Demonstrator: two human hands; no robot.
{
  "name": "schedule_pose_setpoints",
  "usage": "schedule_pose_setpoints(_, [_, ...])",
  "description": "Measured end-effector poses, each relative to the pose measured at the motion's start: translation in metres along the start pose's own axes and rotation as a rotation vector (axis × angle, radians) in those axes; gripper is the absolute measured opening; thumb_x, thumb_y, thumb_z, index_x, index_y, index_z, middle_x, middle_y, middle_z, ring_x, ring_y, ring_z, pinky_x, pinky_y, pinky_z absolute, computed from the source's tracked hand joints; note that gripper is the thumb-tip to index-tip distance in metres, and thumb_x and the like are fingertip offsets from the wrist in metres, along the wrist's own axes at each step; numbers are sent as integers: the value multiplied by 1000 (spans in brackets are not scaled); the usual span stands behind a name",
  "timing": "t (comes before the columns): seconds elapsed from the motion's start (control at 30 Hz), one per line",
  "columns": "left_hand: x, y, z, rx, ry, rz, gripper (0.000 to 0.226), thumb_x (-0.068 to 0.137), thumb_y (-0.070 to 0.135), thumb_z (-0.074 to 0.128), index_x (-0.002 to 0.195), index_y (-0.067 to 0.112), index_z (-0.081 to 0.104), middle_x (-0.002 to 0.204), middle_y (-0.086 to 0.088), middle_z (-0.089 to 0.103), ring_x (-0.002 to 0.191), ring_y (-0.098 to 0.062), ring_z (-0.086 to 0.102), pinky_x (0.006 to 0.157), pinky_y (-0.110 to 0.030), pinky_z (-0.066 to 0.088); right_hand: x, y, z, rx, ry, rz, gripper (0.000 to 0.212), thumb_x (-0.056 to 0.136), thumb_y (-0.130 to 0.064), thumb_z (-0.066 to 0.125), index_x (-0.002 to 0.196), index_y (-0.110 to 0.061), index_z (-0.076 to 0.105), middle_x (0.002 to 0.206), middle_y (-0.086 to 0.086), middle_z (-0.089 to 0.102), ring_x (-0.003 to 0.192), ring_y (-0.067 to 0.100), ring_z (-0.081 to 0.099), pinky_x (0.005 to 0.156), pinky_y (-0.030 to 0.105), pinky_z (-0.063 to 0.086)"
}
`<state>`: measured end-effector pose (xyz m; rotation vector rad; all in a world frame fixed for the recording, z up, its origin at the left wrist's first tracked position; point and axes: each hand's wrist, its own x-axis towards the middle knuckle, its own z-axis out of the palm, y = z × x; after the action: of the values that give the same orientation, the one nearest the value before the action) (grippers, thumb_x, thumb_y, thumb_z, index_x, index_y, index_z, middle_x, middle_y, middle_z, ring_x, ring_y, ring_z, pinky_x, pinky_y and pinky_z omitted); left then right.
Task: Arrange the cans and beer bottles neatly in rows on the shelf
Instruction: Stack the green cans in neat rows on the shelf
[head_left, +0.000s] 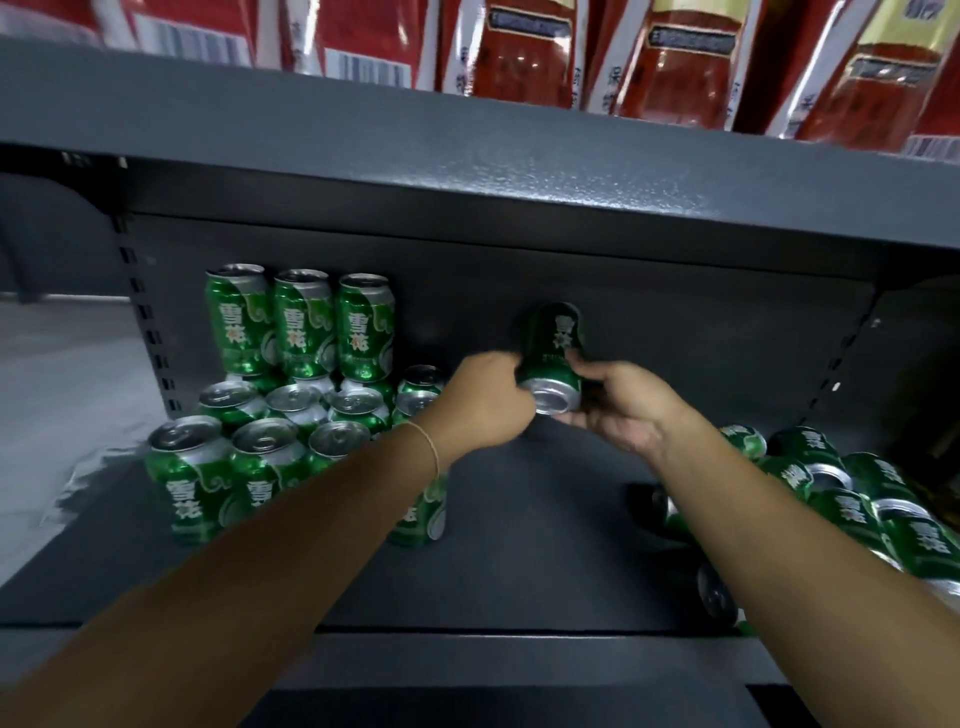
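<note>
Mid-placement: one green can (551, 358) in both hands

I see left hand (485, 402) and right hand (618, 405) both grasping it; next, I'd stand it beside the stacked cans (306, 325).

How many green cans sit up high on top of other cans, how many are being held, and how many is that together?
stacked green cans on top of others: 3
held green can, gripped by left hand and right hand: 1
Total: 4
The tipped cans at right overlap too much to count.

Grey floor (62, 395) at left; red boxes (363, 41) on upper shelf.
</note>
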<state>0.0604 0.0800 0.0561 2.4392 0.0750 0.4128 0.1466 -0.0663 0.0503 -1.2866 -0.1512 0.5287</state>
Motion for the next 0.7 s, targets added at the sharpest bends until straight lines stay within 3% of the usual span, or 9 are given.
schedule_pose_setpoints(0.13, [-9,-14,-29,-87,64,-30,50,65,28,42,102,7,68,102,-10,70,97,-27,62,85,-37,53,0,2,32,-28,-58,-65,25,91,-11,62,114,-2,61,104,14,70,94,24,67,96,41,51])
schedule_pose_setpoints(0.2, [-14,-23,-42,-98,93,-41,57,63,25,39,110,7,67,109,-10,69,101,-27,61,87,-35,52,0,1,47,-83,-91,-92,19,88,-8,65,107,-5,64,88,7,74,79,15,70,88,33,56])
schedule_pose_setpoints(0.27, [-17,-33,-53,-117,98,-54,56,70,18,43,121,9,64,117,-11,66,105,-28,59,87,-30,51,4,0,60,-172,-107,-126,13,87,-4,67,99,-8,66,74,-1,75,64,6,70,67,23,59])
schedule_pose_setpoints(0.33, [-19,-43,-63,-121,96,-56,47,80,3,46,124,8,62,117,-14,65,102,-29,59,78,-26,47,8,0,73,-236,-106,-174,15,83,-3,71,96,-9,67,75,-1,75,65,7,70,59,19,55])
schedule_pose_setpoints(0.47, [-21,-63,-77,-65,81,-81,40,85,4,47,121,13,63,106,-13,68,81,-24,61,62,-23,45,23,5,94,-363,-71,-288,43,71,-2,80,109,10,65,100,15,73,91,25,70,77,29,54])
schedule_pose_setpoints(0.57, [-28,-74,-87,-37,54,-105,35,85,6,46,114,12,66,96,-14,68,66,-22,57,51,-22,42,36,14,108,-480,-37,-347,77,48,-32,95,112,-1,67,105,9,75,98,26,72,85,36,59])
schedule_pose_setpoints(0.63, [-34,-80,-92,-28,20,-117,36,83,3,44,113,4,65,105,-18,67,72,-26,58,57,-24,45,49,19,110,-531,5,-403,88,35,-45,94,109,-7,67,101,5,76,93,23,73,84,41,60])
schedule_pose_setpoints(0.7, [-39,-85,-94,-27,-14,-131,37,85,1,44,116,2,64,116,-15,64,97,-30,61,79,-31,51,45,19,118,-592,91,-428,68,48,-36,93,103,-10,65,94,0,73,84,18,71,78,36,59])
